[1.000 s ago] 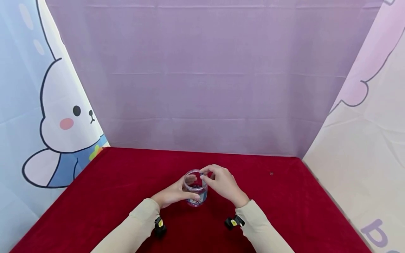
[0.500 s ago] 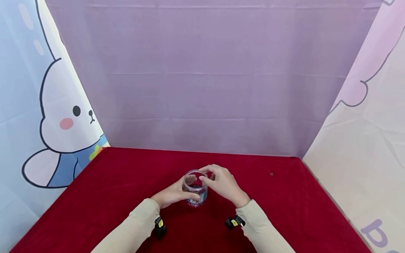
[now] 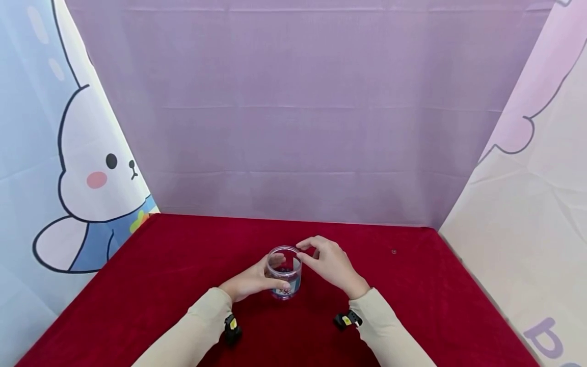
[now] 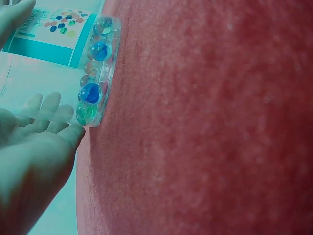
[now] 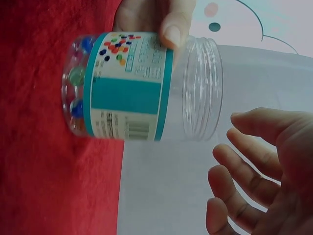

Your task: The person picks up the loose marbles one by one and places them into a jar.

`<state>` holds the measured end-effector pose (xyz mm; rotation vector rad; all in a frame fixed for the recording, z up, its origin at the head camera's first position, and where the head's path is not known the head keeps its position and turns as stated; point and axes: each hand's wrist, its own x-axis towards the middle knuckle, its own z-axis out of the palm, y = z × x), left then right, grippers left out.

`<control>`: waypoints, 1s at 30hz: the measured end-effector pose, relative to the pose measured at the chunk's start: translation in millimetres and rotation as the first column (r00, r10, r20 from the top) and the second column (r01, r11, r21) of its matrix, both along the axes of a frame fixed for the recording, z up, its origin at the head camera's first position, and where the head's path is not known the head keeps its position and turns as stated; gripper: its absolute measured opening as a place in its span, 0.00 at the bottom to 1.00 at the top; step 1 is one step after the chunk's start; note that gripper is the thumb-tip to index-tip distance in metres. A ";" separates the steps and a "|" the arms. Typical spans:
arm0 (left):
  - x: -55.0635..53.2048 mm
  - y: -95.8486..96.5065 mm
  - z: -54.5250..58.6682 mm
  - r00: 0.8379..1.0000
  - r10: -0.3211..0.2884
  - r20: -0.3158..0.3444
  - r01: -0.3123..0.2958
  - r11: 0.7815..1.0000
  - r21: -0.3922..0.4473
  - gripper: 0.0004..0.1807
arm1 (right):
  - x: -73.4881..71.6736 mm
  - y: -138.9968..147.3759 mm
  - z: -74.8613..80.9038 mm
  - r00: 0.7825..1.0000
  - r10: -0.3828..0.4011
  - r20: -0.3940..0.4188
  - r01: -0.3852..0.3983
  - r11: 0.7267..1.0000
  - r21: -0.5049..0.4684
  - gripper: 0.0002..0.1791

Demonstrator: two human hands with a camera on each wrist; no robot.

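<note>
A clear plastic jar without a lid stands on the red cloth, its label white and teal. Several glass marbles, blue, green and other colours, lie at its bottom. My left hand grips the jar from the left, thumb across the label side and fingers around the back. In the left wrist view some of those fingers show through the clear wall. Just right of the rim is my right hand, its fingers loosely bent and holding nothing. The right wrist view shows a gap between its fingertips and the jar mouth.
The red cloth covers the table. A tiny round thing, too small to identify, lies on it at the far right. A purple curtain hangs behind, with printed cloth panels on both sides.
My right hand has drawn back from over the jar's mouth, slightly to the right. The left hand and the jar have stayed in place.
</note>
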<state>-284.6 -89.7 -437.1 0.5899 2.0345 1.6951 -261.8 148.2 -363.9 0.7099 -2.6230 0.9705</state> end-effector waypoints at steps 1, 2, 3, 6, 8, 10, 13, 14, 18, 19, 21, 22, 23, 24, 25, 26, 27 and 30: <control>0.0 -0.1 0.2 1.000 0.002 -0.001 -0.002 1.000 -0.002 0.47 | -0.4 1.8 0.0 1.000 -0.012 -0.007 0.012 1.000 0.010 0.13; 0.2 -0.2 0.4 1.000 0.004 -0.001 -0.004 1.000 -0.004 0.47 | -0.6 3.7 0.0 1.000 -0.025 -0.010 0.025 1.000 0.018 0.14; 0.1 -0.3 0.5 1.000 0.005 -0.002 -0.005 1.000 -0.006 0.47 | -0.9 5.8 -0.2 0.999 -0.038 -0.013 0.038 0.999 0.026 0.14; -0.3 -0.4 -0.1 1.000 0.009 -0.004 -0.009 1.000 -0.014 0.47 | -2.4 13.1 -1.7 0.997 -0.075 -0.025 0.076 0.996 0.049 0.14; -0.9 -0.4 -0.6 1.000 0.011 -0.007 -0.011 1.000 -0.015 0.48 | -3.3 17.9 -2.1 0.995 -0.093 -0.022 0.094 0.994 0.057 0.15; -1.3 -0.4 -0.8 1.000 0.010 -0.010 -0.011 1.000 -0.014 0.48 | -4.4 23.2 -2.6 0.993 -0.113 -0.021 0.114 0.991 0.067 0.15; -1.3 -0.5 -0.8 1.000 0.004 -0.010 -0.004 1.000 -0.012 0.49 | -5.8 31.4 -3.2 0.990 -0.139 -0.015 0.140 0.987 0.078 0.15; -1.2 -0.5 -0.7 1.000 0.001 -0.009 -0.001 1.000 -0.012 0.49 | -6.5 34.4 -3.5 0.989 -0.148 -0.012 0.149 0.985 0.082 0.15; -0.7 -1.2 -0.5 1.000 -0.003 -0.010 0.002 1.000 -0.018 0.49 | -9.9 46.0 -5.6 0.984 -0.177 -0.011 0.178 0.980 0.095 0.15; -0.7 -1.4 -0.5 1.000 -0.002 -0.010 0.002 1.000 -0.020 0.49 | -10.8 49.0 -6.4 0.983 -0.185 -0.014 0.185 0.978 0.100 0.14; -0.7 -1.7 -0.7 1.000 -0.001 -0.012 0.001 1.000 -0.025 0.50 | -12.6 55.1 -8.4 0.979 -0.201 -0.018 0.202 0.973 0.111 0.14; -0.7 -1.7 -0.8 1.000 -0.001 -0.014 0.001 1.000 -0.027 0.50 | -13.4 58.1 -9.3 0.978 -0.210 -0.020 0.211 0.970 0.118 0.14; -0.8 -1.8 -0.9 1.000 -0.003 -0.014 0.002 1.000 -0.026 0.50 | -14.2 61.2 -10.1 0.975 -0.219 -0.021 0.220 0.968 0.123 0.14; -0.8 -1.8 -1.0 1.000 -0.004 -0.014 0.004 1.000 -0.026 0.50 | -15.0 64.3 -11.1 0.973 -0.229 -0.022 0.230 0.965 0.128 0.14; -0.7 -1.7 -1.0 1.000 -0.005 -0.015 0.005 1.000 -0.027 0.50 | -15.8 67.5 -11.8 0.971 -0.238 -0.023 0.239 0.962 0.134 0.13; -0.8 -1.8 -1.0 1.000 -0.005 -0.017 0.004 1.000 -0.026 0.50 | -16.6 70.6 -12.6 0.968 -0.249 -0.023 0.249 0.958 0.139 0.13; -0.9 -1.8 -1.0 1.000 -0.005 -0.018 0.004 1.000 -0.025 0.49 | -17.5 73.8 -13.3 0.966 -0.259 -0.021 0.259 0.955 0.144 0.13; -0.5 -1.7 -0.9 1.000 -0.004 -0.017 0.004 1.000 -0.023 0.49 | -19.4 83.4 -15.3 0.957 -0.289 -0.010 0.287 0.944 0.160 0.13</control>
